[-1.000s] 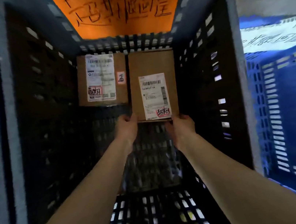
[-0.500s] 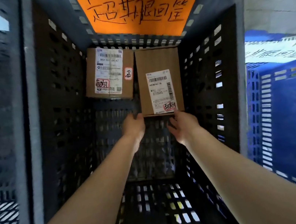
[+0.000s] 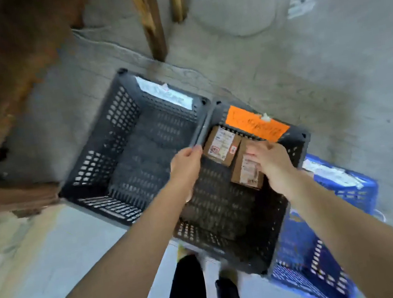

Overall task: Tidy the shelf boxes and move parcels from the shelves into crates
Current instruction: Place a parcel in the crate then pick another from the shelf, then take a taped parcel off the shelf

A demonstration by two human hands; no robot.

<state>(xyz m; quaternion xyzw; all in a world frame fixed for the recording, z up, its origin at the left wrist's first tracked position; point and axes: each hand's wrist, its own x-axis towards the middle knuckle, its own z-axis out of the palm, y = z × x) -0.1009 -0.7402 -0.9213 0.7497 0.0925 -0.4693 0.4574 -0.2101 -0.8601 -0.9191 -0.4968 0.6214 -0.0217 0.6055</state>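
**Two parcels in the middle crate**

The grey floor (image 3: 304,61) is the biggest thing here. Three crates stand on it in a row, side by side. The black crate on the left (image 3: 119,114) has only a white paper (image 3: 164,93) on its far edge. The black crate in the middle (image 3: 229,220) touches it. The blue crate (image 3: 310,267) is on the right, just beside the middle one. Two wooden legs (image 3: 152,20) stand further back.

A person leans over the middle crate with both bare arms out. The left hand (image 3: 188,166) is by the edge where the two black crates meet. Its fingers are loosely curled and it holds nothing. The right hand (image 3: 275,162) is over the right parcel. It is blurry, so I cannot tell if it holds the parcel or just hangs above it.

Both brown parcels lie in the middle crate at its far end, next to each other. The left parcel (image 3: 221,145) and the right parcel (image 3: 246,174) have white stickers on top. An orange paper (image 3: 255,124) hangs on the crate's far edge above them.
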